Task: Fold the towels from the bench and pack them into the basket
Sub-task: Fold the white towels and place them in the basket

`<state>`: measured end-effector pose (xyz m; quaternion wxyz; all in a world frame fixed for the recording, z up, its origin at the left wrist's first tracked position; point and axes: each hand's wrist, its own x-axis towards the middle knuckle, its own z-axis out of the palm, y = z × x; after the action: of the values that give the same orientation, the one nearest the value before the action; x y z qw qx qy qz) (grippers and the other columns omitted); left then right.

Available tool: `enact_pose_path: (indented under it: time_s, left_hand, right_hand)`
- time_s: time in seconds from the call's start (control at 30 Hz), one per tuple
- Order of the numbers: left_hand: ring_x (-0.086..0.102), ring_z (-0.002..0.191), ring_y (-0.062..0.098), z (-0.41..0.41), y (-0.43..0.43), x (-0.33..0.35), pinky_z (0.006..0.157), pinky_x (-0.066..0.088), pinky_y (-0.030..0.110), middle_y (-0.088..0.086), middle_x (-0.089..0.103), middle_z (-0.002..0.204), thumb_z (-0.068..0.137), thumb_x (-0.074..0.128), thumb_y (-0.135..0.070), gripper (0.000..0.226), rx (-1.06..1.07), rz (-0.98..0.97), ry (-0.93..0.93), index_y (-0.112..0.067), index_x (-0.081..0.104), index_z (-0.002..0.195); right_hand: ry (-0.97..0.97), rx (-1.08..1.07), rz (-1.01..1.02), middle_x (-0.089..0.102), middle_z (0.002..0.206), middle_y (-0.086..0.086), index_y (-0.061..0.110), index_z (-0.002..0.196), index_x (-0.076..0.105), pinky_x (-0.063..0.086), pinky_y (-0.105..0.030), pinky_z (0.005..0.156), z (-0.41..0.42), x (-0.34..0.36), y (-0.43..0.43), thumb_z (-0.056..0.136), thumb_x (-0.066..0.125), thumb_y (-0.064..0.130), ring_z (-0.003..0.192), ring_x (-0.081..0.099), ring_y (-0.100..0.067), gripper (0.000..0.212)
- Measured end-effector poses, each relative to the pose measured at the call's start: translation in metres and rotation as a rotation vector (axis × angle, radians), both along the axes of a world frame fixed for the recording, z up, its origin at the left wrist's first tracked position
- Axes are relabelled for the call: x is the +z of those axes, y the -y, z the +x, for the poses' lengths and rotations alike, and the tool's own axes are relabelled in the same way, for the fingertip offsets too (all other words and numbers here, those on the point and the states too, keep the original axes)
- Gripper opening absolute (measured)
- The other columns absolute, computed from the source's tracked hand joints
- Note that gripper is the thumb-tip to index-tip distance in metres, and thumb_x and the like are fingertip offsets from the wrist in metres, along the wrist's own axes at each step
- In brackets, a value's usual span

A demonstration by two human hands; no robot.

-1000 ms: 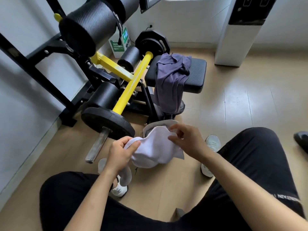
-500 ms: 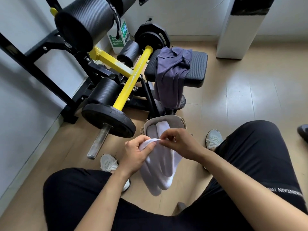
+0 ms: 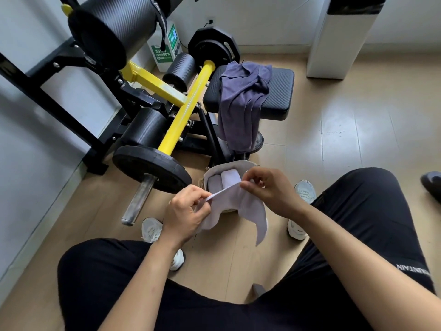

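A pale lilac towel (image 3: pixel 248 206) hangs between my hands, its top edge pulled taut and its ends drooping. My left hand (image 3: pixel 188 211) pinches the left corner and my right hand (image 3: pixel 267 189) pinches the right corner. Just behind the towel, on the floor, stands a small beige basket (image 3: pixel 229 164) holding two rolled pale towels (image 3: pixel 224 180). A dark purple towel (image 3: pixel 241 101) lies crumpled on the black padded bench seat (image 3: pixel 279 96) and hangs over its front edge.
A yellow-and-black weight machine with a plate (image 3: pixel 152 168) and steel bar end (image 3: pixel 138 201) fills the left. A white cabinet (image 3: pixel 334 41) stands at the back right. My knees and white shoes (image 3: pixel 300 194) flank the basket. A dark shoe (image 3: pixel 432 185) shows at the right edge.
The bunched towel has been opened out. My hands moved apart, each pinching a corner, and the top edge now stretches tight between them above the basket.
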<state>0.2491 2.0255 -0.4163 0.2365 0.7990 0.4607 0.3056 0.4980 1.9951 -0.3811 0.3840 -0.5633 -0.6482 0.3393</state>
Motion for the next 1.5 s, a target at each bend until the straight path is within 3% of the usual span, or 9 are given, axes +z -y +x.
enact_pose_path:
  time_s: [0.43,0.53,0.63,0.7,0.83,0.97,1.07,1.17,1.5]
  left_hand:
    - [0.066,0.07,0.007,-0.009,-0.013,-0.025,0.067,0.053,0.028,-0.011,0.071,0.075,0.083,0.066,-0.024,0.013,0.072,-0.338,-0.084,-0.032,0.075,0.084]
    - [0.063,0.073,0.003,-0.007,-0.014,-0.021,0.069,0.05,0.021,-0.011,0.074,0.079,0.092,0.067,-0.01,0.028,0.081,-0.485,0.087,-0.036,0.075,0.084]
    - [0.066,0.081,0.009,0.002,-0.01,-0.006,0.071,0.052,0.023,-0.003,0.075,0.087,0.093,0.064,-0.019,0.015,0.071,-0.639,0.398,-0.025,0.077,0.091]
    - [0.066,0.084,0.013,0.007,-0.006,0.003,0.071,0.052,0.025,0.004,0.075,0.09,0.089,0.063,-0.026,0.017,0.08,-0.677,0.504,-0.019,0.077,0.094]
    - [0.063,0.086,0.01,0.017,0.0,0.013,0.077,0.051,0.024,0.001,0.074,0.089,0.09,0.063,-0.027,0.017,-0.01,-0.628,0.444,-0.017,0.076,0.092]
    - [0.065,0.089,0.01,0.02,0.005,0.018,0.081,0.052,0.024,-0.001,0.075,0.092,0.092,0.068,-0.024,0.012,-0.115,-0.603,0.377,-0.018,0.077,0.095]
    - [0.065,0.086,0.018,0.016,0.007,0.019,0.078,0.053,0.035,0.01,0.076,0.093,0.091,0.073,-0.025,0.01,-0.124,-0.602,0.345,-0.02,0.079,0.096]
    - [0.065,0.079,0.015,0.008,0.005,0.017,0.072,0.053,0.032,0.008,0.076,0.089,0.091,0.074,-0.021,0.008,-0.086,-0.588,0.312,-0.027,0.079,0.093]
    - [0.061,0.072,0.001,-0.015,-0.003,0.01,0.066,0.049,0.022,-0.008,0.074,0.08,0.091,0.062,-0.002,0.027,-0.043,-0.514,0.123,-0.023,0.079,0.095]
  right_hand:
    - [-0.363,-0.286,0.015,0.06,0.077,-0.005,0.011,0.087,0.071,0.044,-0.024,0.067,0.02,0.007,-0.006,0.094,0.069,0.013,0.072,0.051,-0.012,0.007]
    - [-0.32,-0.427,0.01,0.064,0.078,-0.004,0.009,0.09,0.072,0.047,-0.025,0.068,0.027,0.001,-0.009,0.093,0.069,0.016,0.072,0.054,-0.009,0.008]
    - [-0.132,-0.435,-0.058,0.063,0.071,0.004,0.016,0.093,0.074,0.047,-0.028,0.065,0.03,-0.009,-0.012,0.09,0.072,0.019,0.065,0.053,-0.006,0.005]
    - [-0.01,-0.347,-0.119,0.063,0.069,-0.002,0.022,0.111,0.072,0.051,-0.035,0.067,0.026,-0.013,-0.01,0.087,0.075,0.019,0.064,0.056,-0.012,0.024]
    - [-0.078,0.016,-0.133,0.059,0.07,-0.016,0.031,0.133,0.061,0.047,-0.037,0.064,0.004,-0.014,-0.003,0.087,0.075,0.014,0.063,0.049,-0.012,0.051]
    - [-0.103,0.243,-0.176,0.049,0.064,-0.009,0.032,0.112,0.07,0.033,-0.033,0.057,-0.015,-0.018,0.001,0.092,0.072,0.025,0.061,0.04,-0.01,0.021]
    - [-0.101,0.223,-0.219,0.05,0.063,0.008,0.015,0.094,0.073,0.032,-0.021,0.057,-0.016,-0.016,-0.002,0.091,0.073,0.024,0.058,0.04,-0.004,0.009]
    - [-0.097,0.186,-0.238,0.054,0.065,0.012,0.018,0.086,0.071,0.036,-0.017,0.058,-0.012,-0.015,-0.003,0.092,0.073,0.019,0.059,0.044,0.0,0.005]
    - [-0.265,-0.134,-0.165,0.055,0.067,0.008,0.01,0.087,0.069,0.042,-0.028,0.062,0.01,-0.008,-0.009,0.094,0.068,0.017,0.062,0.048,-0.008,0.01]
